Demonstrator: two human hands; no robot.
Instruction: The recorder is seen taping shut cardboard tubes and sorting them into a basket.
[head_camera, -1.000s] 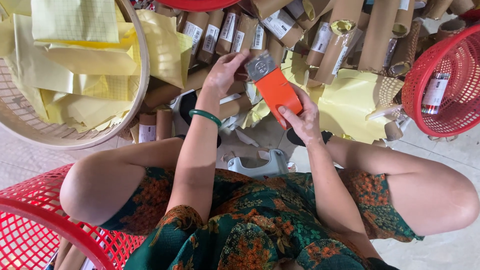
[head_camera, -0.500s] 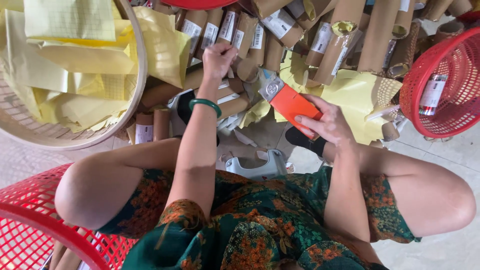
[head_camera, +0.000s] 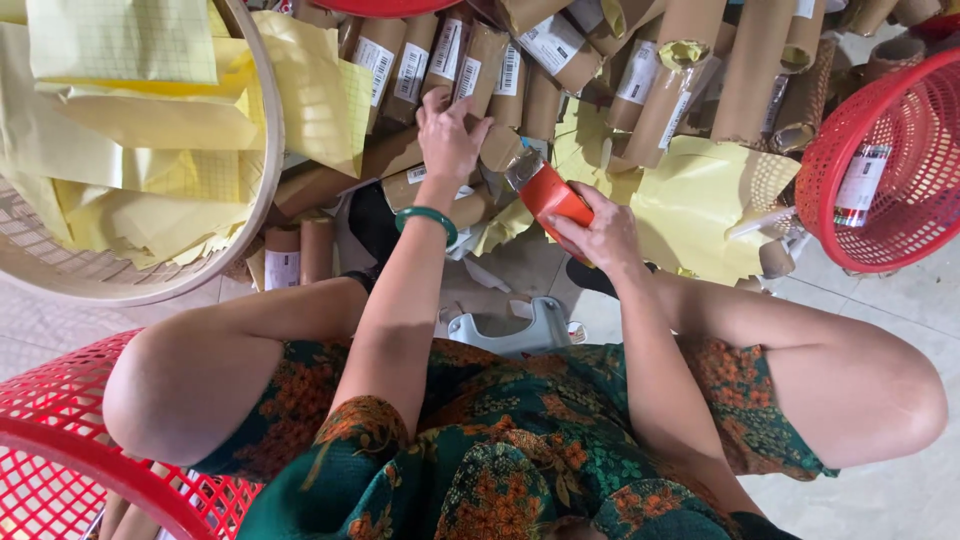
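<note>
The left hand (head_camera: 450, 135) grasps a brown cardboard tube (head_camera: 478, 75) at the top centre of the frame, among a pile of labelled tubes (head_camera: 700, 70). The right hand (head_camera: 600, 235) is clenched around an orange box cutter (head_camera: 548, 192) in the centre, just right of the left wrist with its green bangle (head_camera: 426, 217).

green jade-like bangle (head_camera: 426, 218) on left wrist, dark green dress (head_camera: 500, 450) with orange floral print, bare arms

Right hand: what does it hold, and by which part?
The right hand holds an orange box cutter by the rear of its handle, its metal tip pointing toward the cardboard tubes.
</note>
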